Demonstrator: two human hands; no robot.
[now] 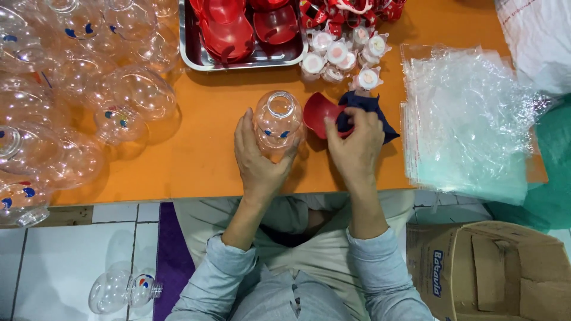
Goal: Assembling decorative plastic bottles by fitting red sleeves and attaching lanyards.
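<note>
Clear plastic jar (277, 125), round-bodied with blue and red face markings and an open neck turned toward the camera, stands near the front middle of the orange surface (208, 148). The left hand (257, 160) wraps it from the left and below, its grip closed around the jar's body. Just beside the jar on the right, the right hand (355, 145) holds a dark blue cloth (366, 113) bunched against a red plastic lid piece (320, 113), thumb and fingers clenched on both; the red piece nearly touches the jar's side. Behind them, further up the surface, sits a cluster of small white caps (342, 56) with pinkish centres, and beside that a metal tray (189, 56) loaded with more red plastic parts (229, 30). More red parts lie in a heap at the top edge, right of the tray. To the left, many more empty clear jars (89, 101) of the same kind lie piled on their sides, spilling over the surface's edge. To the right lies a stack of clear plastic bags (467, 119), flat and slightly crumpled. Below the surface are the person's lap and light blue sleeves, a white tiled floor (53, 261) with one clear jar (122, 288) lying on it, and at lower right an open brown cardboard box (493, 267).
</note>
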